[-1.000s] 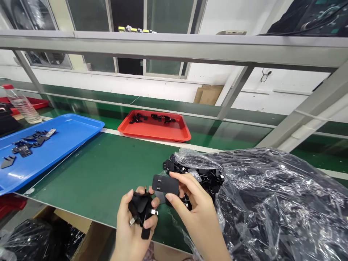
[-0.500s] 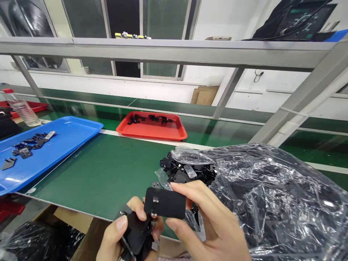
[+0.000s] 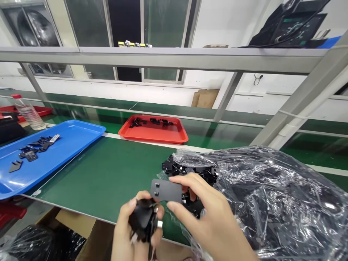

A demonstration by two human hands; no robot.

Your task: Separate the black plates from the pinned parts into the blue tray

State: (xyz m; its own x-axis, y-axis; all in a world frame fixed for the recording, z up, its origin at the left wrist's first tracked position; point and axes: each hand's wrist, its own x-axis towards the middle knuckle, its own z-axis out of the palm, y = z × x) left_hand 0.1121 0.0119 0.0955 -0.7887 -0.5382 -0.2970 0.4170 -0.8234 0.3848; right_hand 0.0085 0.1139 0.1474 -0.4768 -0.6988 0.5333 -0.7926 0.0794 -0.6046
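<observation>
My right hand (image 3: 202, 210) pinches a flat black plate with two small prongs (image 3: 168, 191) between thumb and fingers, its pronged face turned to me. Just left of it, my left hand (image 3: 130, 221) is closed around several black plastic pieces (image 3: 143, 219), some with shiny metal ends. The plate sits very close to the left fingertips; whether they touch I cannot tell. Behind my right hand, a heap of similar black parts (image 3: 176, 166) spills from the mouth of a clear plastic bag (image 3: 272, 195).
A blue tray (image 3: 78, 130) with a few black parts lies on the left of the green table (image 3: 108, 170). Farther back is a red tray (image 3: 152, 135) with small black parts. A water bottle (image 3: 29, 114) stands at far left. A metal shelf frame (image 3: 163, 59) spans the back.
The black plate in my right hand has tilted and moved slightly up. My left hand has moved a little right and up with its pieces. The view has shifted slightly.
</observation>
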